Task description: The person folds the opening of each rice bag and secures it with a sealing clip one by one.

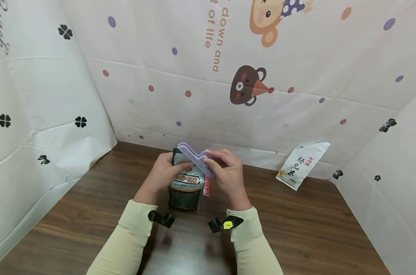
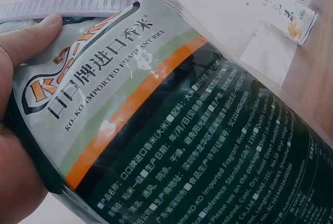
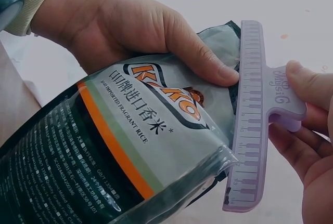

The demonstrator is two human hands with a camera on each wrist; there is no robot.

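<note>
A green and silver KO-KO rice bag (image 1: 185, 187) is held upright over the table by my left hand (image 1: 164, 172). The left thumb lies across the front near the top, with the fingers behind. My right hand (image 1: 226, 170) pinches the handle of a lilac bag clip (image 1: 195, 158) between thumb and fingers. In the right wrist view the long ruler-marked bar of the clip (image 3: 250, 115) lies along the bag's top edge, close to the left thumb tip. The left wrist view shows the bag's printed face (image 2: 156, 130) large, with the clip (image 2: 67, 5) along its top.
A white rice packet (image 1: 302, 164) with Chinese lettering leans against the printed backdrop at the right rear of the wooden table (image 1: 297, 225). A red and white label (image 1: 206, 186) shows beside the bag. Backdrop sheets (image 1: 39, 95) enclose the table's back and sides.
</note>
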